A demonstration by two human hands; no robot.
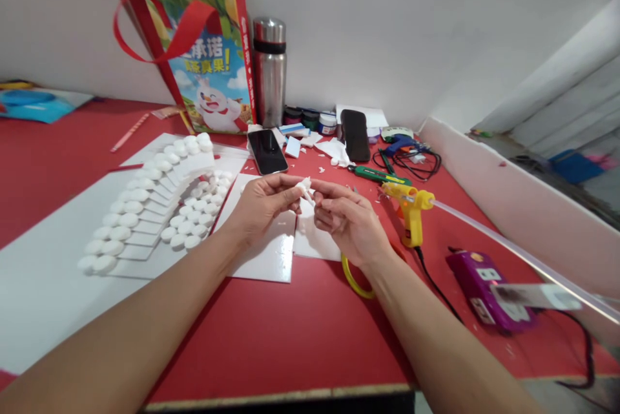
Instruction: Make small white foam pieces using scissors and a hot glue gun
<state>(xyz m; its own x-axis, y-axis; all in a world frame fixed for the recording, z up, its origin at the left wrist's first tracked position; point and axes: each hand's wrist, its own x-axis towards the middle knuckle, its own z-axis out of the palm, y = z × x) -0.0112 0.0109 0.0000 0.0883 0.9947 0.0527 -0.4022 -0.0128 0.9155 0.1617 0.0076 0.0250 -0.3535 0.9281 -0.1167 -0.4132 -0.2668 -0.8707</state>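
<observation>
Between my two hands is a small, crumpled white piece [305,186]; its material I cannot make out. My left hand [264,206] pinches it between thumb and forefinger. From the other side, my right hand [349,217] has its thumb and fingers closed at the piece's edge. Both hands hover over a glossy white sheet [268,256]. Left of them stands a curved white build of stepped strips [150,227], edged with rows of round white discs [133,207]. A yellow loop [352,279] lies partly hidden under my right wrist.
To the right are a yellow glue gun [411,210] with a long clear glue stick [484,236] and a purple box [489,291]. Two phones [268,151], a green cutter [380,175], paint jars [310,120], a steel flask [270,78] and a printed bag [213,78] are behind.
</observation>
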